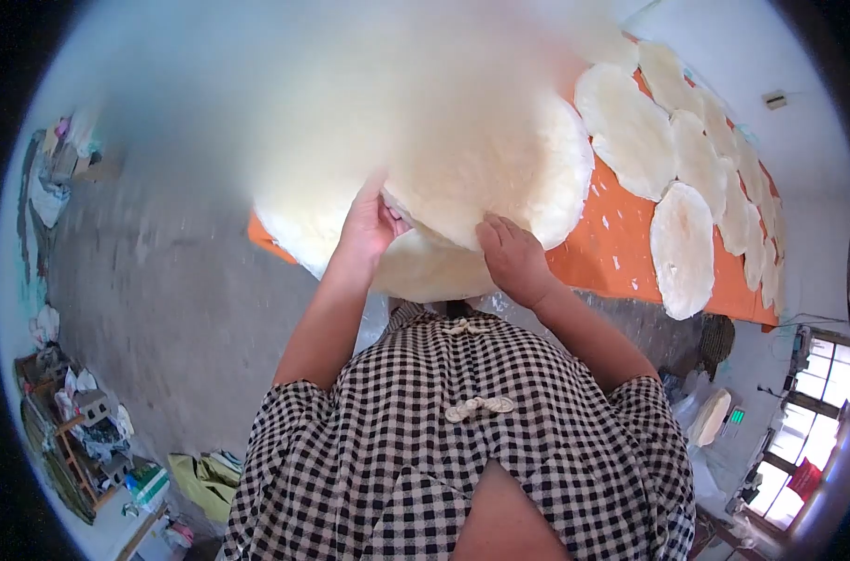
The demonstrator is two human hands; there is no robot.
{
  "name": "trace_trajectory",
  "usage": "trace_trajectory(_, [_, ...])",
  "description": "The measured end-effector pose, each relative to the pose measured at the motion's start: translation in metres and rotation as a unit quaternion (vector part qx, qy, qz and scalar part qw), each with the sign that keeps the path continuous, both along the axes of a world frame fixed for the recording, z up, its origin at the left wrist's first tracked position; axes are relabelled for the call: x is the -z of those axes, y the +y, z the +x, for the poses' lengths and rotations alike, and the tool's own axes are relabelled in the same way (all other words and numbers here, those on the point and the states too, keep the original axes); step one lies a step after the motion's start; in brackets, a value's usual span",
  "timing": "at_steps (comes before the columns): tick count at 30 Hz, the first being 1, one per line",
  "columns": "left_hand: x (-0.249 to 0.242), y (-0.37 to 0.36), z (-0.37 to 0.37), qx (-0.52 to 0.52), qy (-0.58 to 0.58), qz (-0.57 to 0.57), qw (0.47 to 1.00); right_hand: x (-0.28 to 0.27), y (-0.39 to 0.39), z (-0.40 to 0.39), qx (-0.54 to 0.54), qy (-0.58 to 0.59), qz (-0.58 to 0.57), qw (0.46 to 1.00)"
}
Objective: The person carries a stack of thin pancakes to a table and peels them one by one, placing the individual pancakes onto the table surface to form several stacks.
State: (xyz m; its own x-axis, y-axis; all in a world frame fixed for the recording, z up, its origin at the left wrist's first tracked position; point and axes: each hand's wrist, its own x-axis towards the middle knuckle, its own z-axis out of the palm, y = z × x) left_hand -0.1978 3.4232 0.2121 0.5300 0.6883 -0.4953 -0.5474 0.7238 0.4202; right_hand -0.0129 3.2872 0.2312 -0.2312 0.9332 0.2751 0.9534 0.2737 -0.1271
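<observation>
Gingham shirt point(471, 374) filled the foreground; beyond it, left hand point(371, 222) and right hand point(515, 260) pinched the near edge of a pale round sheet point(528, 178), above a lower sheet point(432, 269); similar rounds point(682, 251) lay rightward on orange cloth point(612, 229).

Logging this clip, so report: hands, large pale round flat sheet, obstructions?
Left hand and right hand gripping near edge of large pale round flat sheet. Second pale sheet, curved rim, beneath. No obstruction visible; far side blurred.

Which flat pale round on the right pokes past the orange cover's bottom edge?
The lowest pale round there: its tip crosses the edge of the orange cover; the others stop short.
</observation>
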Motion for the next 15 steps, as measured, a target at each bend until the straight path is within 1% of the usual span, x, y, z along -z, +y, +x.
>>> trace_trajectory(1, [-0.001, 0.003, 0.002, 0.011, -0.007, -0.01, 1.0, -0.005, -0.002, -0.004, 0.009, 0.014, 0.0, 1.0])
trace_trajectory(2, [-0.003, 0.004, 0.005, 0.013, 0.039, -0.016, 0.999, -0.01, -0.004, -0.007, 0.019, 0.027, -0.001, 0.999])
trace_trajectory(4, [-0.007, 0.006, 0.014, 0.025, 0.132, -0.025, 0.991, -0.022, -0.007, -0.023, 0.053, -0.02, 0.046, 0.997])
trace_trajectory(5, [-0.005, 0.013, 0.03, 0.025, 0.138, -0.028, 0.99, -0.019, -0.002, -0.022, 0.07, -0.013, 0.054, 0.996])
trace_trajectory(6, [-0.009, 0.011, 0.033, 0.028, 0.14, -0.023, 0.989, -0.017, 0.003, -0.02, 0.088, -0.006, 0.061, 0.994])
trace_trajectory(7, [-0.009, 0.009, 0.035, 0.032, 0.14, -0.02, 0.989, -0.011, 0.008, -0.023, 0.1, 0.028, 0.061, 0.993])
trace_trajectory(8, [-0.005, 0.009, 0.034, 0.042, 0.097, 0.003, 0.994, -0.004, 0.012, -0.023, 0.111, 0.061, 0.062, 0.99])
trace_trajectory(11, [0.001, 0.014, 0.029, 0.063, 0.093, -0.015, 0.994, 0.027, 0.023, -0.016, 0.1, 0.117, 0.045, 0.987])
trace_trajectory(13, [-0.001, 0.013, 0.028, 0.089, 0.088, -0.006, 0.992, 0.03, 0.023, -0.017, 0.098, 0.075, 0.071, 0.99])
trace_trajectory(14, [0.006, 0.016, 0.03, 0.104, 0.083, 0.0, 0.991, 0.03, 0.022, -0.018, 0.095, 0.053, 0.082, 0.991])
trace_trajectory(15, [0.011, 0.015, 0.029, 0.104, 0.059, 0.025, 0.993, 0.029, 0.02, -0.017, 0.096, 0.037, 0.043, 0.994])
